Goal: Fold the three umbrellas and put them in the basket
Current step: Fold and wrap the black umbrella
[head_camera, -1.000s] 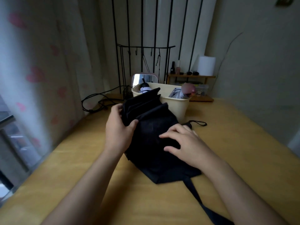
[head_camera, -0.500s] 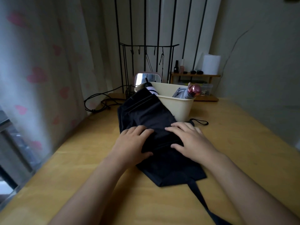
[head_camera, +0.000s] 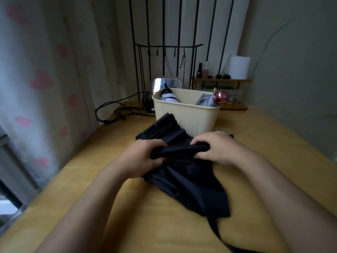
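My left hand is curled round one end of a rolled bunch of cloth on the black fabric folding umbrella, fingers and thumb clamped on it. My right hand grips the other end of the same roll, fingers over the top and thumb tucked beneath. The two hands sit side by side with a short span of dark cloth between them.

The umbrella lies on the yellowish wooden table straight in front of me. Its pleated far end reaches the front wall of the cream ribbed plastic basket; whether it touches, I cannot tell. The loose canopy spreads toward me, and a black strap trails off to the lower edge of the view.

In the basket's left part lies a white folded umbrella with a black handle. At the right, a grey folded umbrella with a shiny pink handle leans on the rim. Behind the basket stands a small pink-framed mirror. Black cables lie on the table beside a pale curtain with pink hearts.
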